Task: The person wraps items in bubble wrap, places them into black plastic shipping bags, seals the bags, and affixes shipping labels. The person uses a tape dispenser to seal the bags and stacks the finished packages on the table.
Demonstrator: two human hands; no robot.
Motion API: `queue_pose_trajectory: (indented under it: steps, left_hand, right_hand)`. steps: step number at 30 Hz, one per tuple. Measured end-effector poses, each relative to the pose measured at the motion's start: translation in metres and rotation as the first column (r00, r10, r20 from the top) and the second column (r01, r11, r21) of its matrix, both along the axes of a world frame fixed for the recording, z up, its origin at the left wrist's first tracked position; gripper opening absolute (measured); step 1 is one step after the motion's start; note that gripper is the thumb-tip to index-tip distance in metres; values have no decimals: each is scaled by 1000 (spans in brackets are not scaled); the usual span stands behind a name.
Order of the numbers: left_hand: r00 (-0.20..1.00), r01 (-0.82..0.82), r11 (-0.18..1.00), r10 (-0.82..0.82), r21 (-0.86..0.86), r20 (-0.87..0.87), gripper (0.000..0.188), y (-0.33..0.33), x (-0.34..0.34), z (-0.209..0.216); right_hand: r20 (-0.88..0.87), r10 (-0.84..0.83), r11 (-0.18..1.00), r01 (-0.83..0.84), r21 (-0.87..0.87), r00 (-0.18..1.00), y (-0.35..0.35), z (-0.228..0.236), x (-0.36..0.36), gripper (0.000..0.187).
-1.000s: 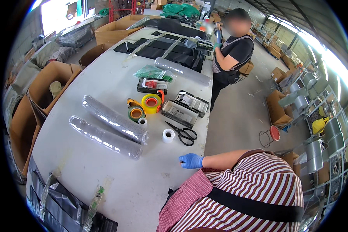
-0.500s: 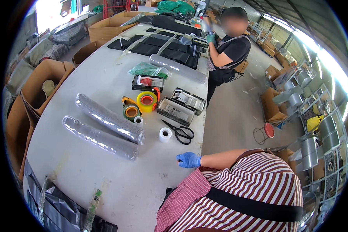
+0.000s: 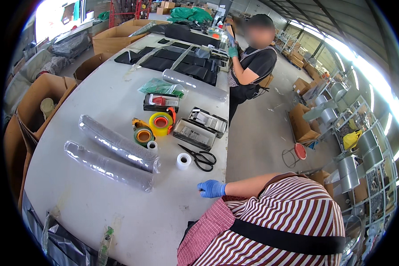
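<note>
My right hand (image 3: 212,189), in a blue glove, is by the table edge at the lower right. Its fingers are loosely curled, and nothing shows in them. My left hand is out of view. Nearest to the right hand are black-handled scissors (image 3: 200,158) and a small white roll (image 3: 183,161). Two plastic-wrapped grey rolls (image 3: 119,144) (image 3: 108,166) lie side by side to the left. Beyond the scissors stand a yellow tape roll (image 3: 160,123) in an orange dispenser, a green tape roll (image 3: 142,136) and a smaller white roll (image 3: 152,146).
Small open boxes (image 3: 194,134) stand near the table's right edge. Farther along lie a green plastic bag (image 3: 162,87), another wrapped roll (image 3: 195,85) and black sheets (image 3: 177,62). A co-worker (image 3: 255,62) stands beyond. Cardboard boxes (image 3: 44,99) line the left side; a red stool (image 3: 300,151) stands right.
The view has shifted a little, so the table things sit slightly farther left and lower. My right hand stays by the table edge with its fingers curled.
</note>
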State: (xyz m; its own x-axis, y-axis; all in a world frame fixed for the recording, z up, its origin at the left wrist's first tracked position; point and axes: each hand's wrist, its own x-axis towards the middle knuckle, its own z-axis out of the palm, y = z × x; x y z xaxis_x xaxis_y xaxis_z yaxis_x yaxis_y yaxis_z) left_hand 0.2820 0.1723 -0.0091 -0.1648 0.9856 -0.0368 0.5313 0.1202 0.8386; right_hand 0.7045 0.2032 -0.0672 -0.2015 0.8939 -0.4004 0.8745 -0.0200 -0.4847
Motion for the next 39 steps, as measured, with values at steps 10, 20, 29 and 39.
queue_pose_trajectory:
  steps: [10, 20, 29, 39]
  left_hand:
    - [999, -20, 1000, 20, -3, 46, 30, 3, 14, 2]
    - [997, -53, 999, 53, -9, 60, 29, 4, 37, 9]
    - [979, -137, 991, 136, -6, 154, 29, 1, 65, 27]
    - [826, -383, 920, 300, 83, 477, 29, 4, 101, 94]
  right_hand:
    - [10, 35, 999, -35, 7, 999, 4, 6, 0, 28]
    - [-37, 32, 999, -33, -2, 999, 2, 13, 4, 24]
    - [-169, 32, 993, -51, -108, 985, 5, 27, 8, 22]
    - [-604, 147, 875, -388, -290, 784, 44, 67, -18, 29]
